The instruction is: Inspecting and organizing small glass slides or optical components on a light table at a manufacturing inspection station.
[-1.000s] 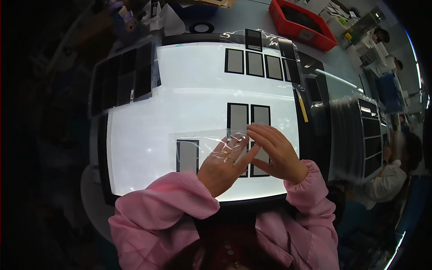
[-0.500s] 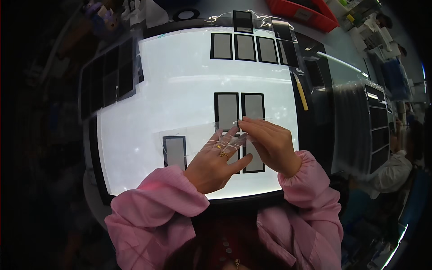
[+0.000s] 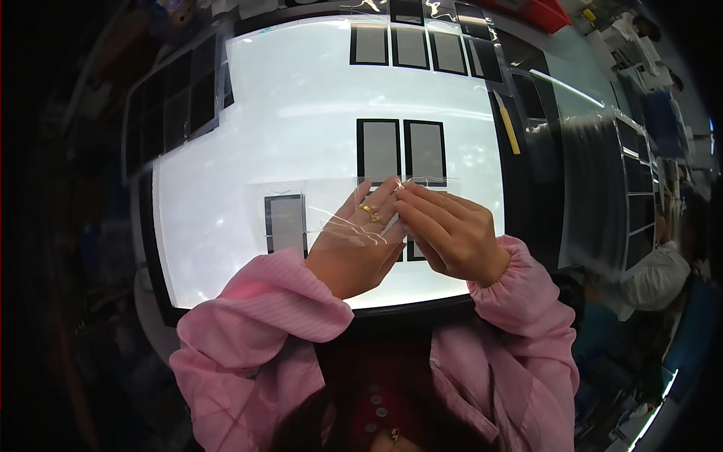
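A clear plastic film [image 3: 346, 222] stretches in front of my left hand [image 3: 350, 245], its creases catching the light. That hand's fingers are stretched out and slightly apart, with gold rings showing through the film. My right hand [image 3: 456, 230] pinches the film's edge, its fingertips meeting those of the left; the thumb is partly hidden. Below the film, dark-framed grey rectangular panels lie on a lit white light table [image 3: 226, 248]: one panel [image 3: 286, 222] sits left of my hands and a pair [image 3: 378, 149] stands just beyond them. My hands partly cover more panels nearer me.
A row of framed panels [image 3: 369, 45] lies at the far side. On the dark right border rests a yellow-handled knife [image 3: 509, 129]. Dark panel sheets [image 3: 173, 105] overlap the left edge; a stack of clear-wrapped sheets [image 3: 595, 188] stands right. A red bin [image 3: 538, 11] is at the back.
The view has shifted, so the table appears higher in the picture. My left hand has turned and its thumb is now mostly hidden. The film has come up over that hand's fingers.
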Motion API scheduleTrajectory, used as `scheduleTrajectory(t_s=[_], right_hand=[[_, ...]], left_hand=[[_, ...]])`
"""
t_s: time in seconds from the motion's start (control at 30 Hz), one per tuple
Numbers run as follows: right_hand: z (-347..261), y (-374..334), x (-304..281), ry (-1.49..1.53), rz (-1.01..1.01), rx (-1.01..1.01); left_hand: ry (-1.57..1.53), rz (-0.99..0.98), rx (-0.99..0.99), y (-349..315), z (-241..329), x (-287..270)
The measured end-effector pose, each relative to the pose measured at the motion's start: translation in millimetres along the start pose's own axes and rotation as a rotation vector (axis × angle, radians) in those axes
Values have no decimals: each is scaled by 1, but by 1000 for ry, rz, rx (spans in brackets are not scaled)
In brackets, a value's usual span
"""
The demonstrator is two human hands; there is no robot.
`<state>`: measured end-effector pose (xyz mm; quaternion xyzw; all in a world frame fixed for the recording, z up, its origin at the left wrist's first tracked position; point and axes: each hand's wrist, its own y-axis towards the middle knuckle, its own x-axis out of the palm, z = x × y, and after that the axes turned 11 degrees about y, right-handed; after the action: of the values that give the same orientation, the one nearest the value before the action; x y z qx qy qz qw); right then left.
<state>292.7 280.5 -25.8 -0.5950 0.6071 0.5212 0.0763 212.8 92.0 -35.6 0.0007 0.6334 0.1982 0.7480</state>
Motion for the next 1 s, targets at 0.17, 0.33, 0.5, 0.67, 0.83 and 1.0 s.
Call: scheduleTrajectory(t_s=[0.17, 0.33, 0.5, 0.67, 0.83, 1.0], right_hand=[[0, 2, 0, -2, -20, 5], [-6, 12, 0, 11, -99, 16], [-10, 16, -4, -16, -117, 50], [24, 14, 3, -75, -130, 85], [81, 23, 2, -72, 3, 229], [112, 21, -2, 76, 14, 364]], left_hand=[[-1, -25, -12, -1, -2, 0], [51, -49, -2, -9, -5, 3], [-118, 95, -38, 2, -6, 10], [-89, -99, -162, 1, -11, 10], [-62, -12, -176, -5, -27, 11], [-40, -119, -183, -2, -39, 2]])
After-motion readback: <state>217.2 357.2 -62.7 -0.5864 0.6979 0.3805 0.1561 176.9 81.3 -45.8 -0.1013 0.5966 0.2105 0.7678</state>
